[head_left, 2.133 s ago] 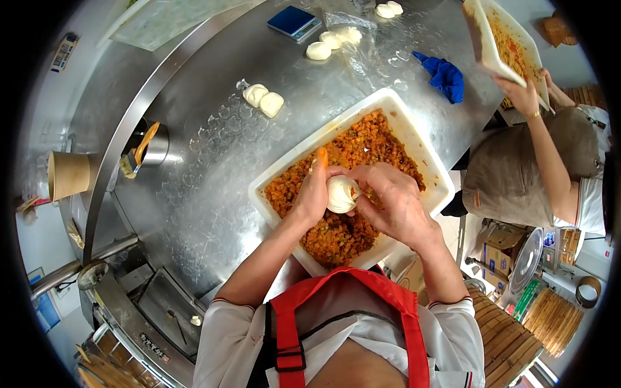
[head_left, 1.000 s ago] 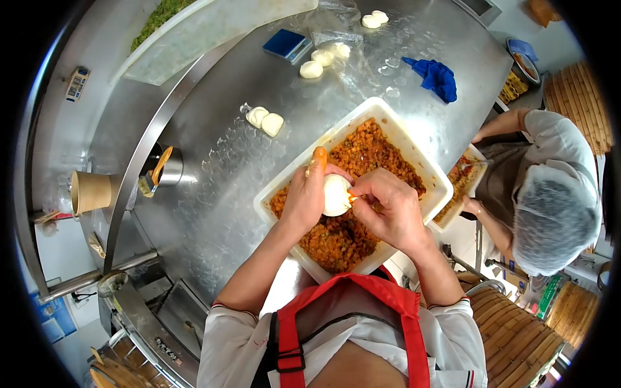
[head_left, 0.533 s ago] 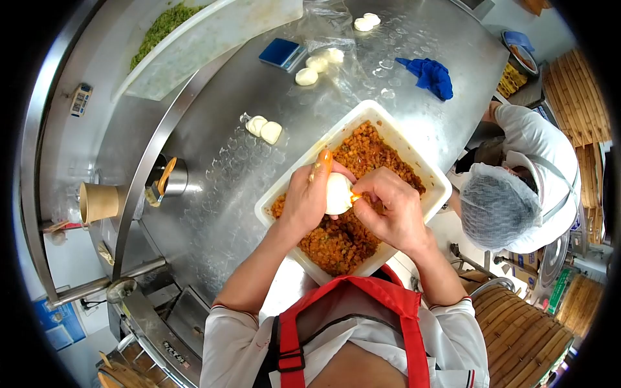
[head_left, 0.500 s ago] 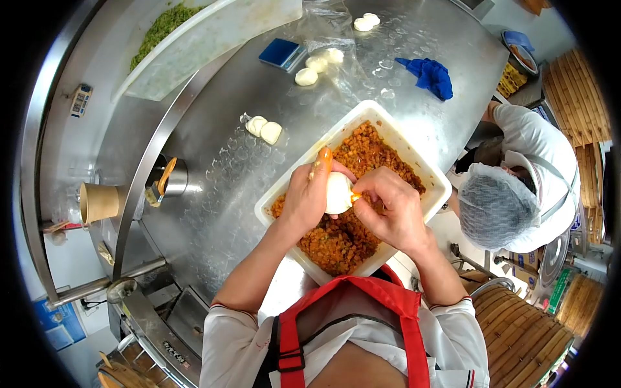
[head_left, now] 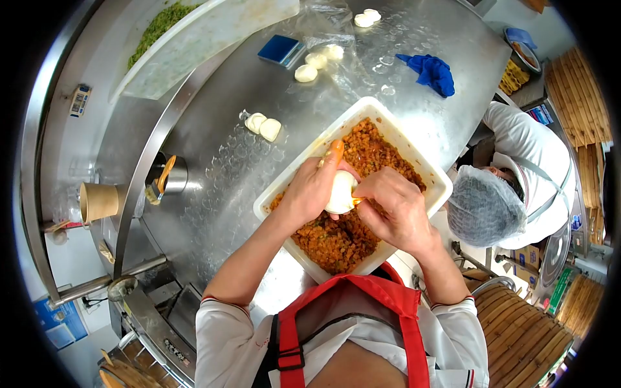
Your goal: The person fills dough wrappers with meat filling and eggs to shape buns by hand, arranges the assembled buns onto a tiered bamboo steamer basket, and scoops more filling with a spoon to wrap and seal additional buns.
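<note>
Over the last couple of seconds the ball of dough [head_left: 340,194] has turned in our grasp: its pleats faced up towards us, and now mostly its smooth side shows, with the gathered edge towards our right hand [head_left: 401,210]. We take that to mean the fingers are working at the mouth of the dough, where a little orange shows. Our left hand [head_left: 310,194] is curled around the ball, its thumb smeared orange; our right hand is narrow, fingertips pinched on the edge. The ball is above the white tub [head_left: 441,187] of chunky orange filling [head_left: 339,242]

On the steel bench [head_left: 207,116], patchy with pale marks, we see a pair of dough pieces [head_left: 270,130], more dough beside the blue-topped scale [head_left: 278,49], some clear plastic [head_left: 336,77] and a crumpled blue cloth [head_left: 433,74]. A brush [head_left: 165,174] stands in a metal pot at the left

Across the room, a co-worker in a hairnet [head_left: 485,207], who held a tray earlier, now bends low near stacked bamboo steamers [head_left: 576,97]; we cannot tell what their hands hold
</note>
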The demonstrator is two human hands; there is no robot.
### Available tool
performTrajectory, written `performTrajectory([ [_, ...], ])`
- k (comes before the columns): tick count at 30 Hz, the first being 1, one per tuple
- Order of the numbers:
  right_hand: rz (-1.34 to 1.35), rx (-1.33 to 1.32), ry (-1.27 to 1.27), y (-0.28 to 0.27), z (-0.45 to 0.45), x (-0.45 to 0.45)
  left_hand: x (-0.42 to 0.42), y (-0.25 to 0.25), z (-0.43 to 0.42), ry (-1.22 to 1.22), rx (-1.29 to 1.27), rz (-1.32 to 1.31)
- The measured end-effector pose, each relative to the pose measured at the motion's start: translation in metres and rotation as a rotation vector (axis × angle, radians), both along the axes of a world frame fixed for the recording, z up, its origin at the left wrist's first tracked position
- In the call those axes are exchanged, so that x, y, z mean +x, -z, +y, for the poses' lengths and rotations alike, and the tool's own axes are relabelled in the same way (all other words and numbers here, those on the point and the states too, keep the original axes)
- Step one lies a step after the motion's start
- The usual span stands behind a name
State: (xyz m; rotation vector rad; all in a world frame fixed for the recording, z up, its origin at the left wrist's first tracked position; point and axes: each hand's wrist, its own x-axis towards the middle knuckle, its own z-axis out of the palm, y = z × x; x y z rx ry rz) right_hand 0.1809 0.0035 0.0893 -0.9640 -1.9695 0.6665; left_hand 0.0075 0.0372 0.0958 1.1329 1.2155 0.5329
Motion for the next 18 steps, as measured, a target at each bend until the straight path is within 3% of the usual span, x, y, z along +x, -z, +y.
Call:
performTrajectory([
  [12, -0.029, 0.027, -0.097, 0.004, 0.003, -0.002, -0.005, 0.007, 0.002, 0.079, -0.076, 0.024],
  [18, -0.186, 0.090, -0.194, -0.003, 0.003, -0.004, -0.007, 0.027, -0.004, 0.084, -0.038, 0.034],
])
